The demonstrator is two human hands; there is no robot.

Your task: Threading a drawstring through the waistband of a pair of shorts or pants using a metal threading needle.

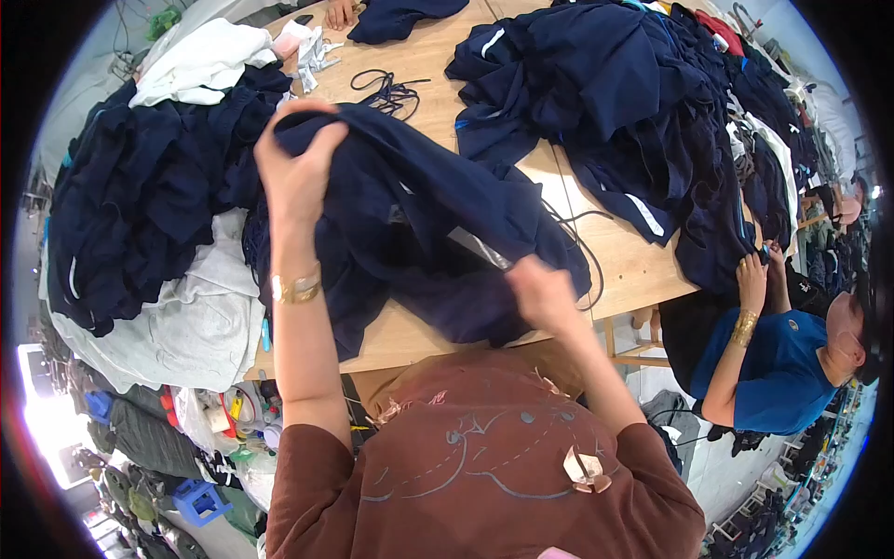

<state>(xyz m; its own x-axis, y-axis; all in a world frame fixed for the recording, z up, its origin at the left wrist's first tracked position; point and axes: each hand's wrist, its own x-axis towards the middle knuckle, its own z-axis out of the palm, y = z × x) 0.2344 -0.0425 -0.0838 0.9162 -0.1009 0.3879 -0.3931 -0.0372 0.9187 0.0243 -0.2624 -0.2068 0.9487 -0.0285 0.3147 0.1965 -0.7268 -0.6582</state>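
Observation:
A dark navy garment [447, 177] is stretched across the near part of the wooden table in front of me. My left hand [300, 163] grips its upper left edge, thumb on one side and fingers curled behind the cloth. My right hand [548, 296], smeared by motion, is closed low on the garment's right side. From its fingertips a shiny grey strip [478, 248] runs up and left over the cloth. Whether that strip is trim on the garment or a separate thing in the fingers, I cannot tell.
Navy garments [149, 205] lie heaped at the left over pale grey cloth [177, 326]. Another large navy pile [605, 84] covers the right side. Black cord [389, 93] lies loose on the table [424, 56]. A co-worker in blue [773, 373] handles cloth at the right edge.

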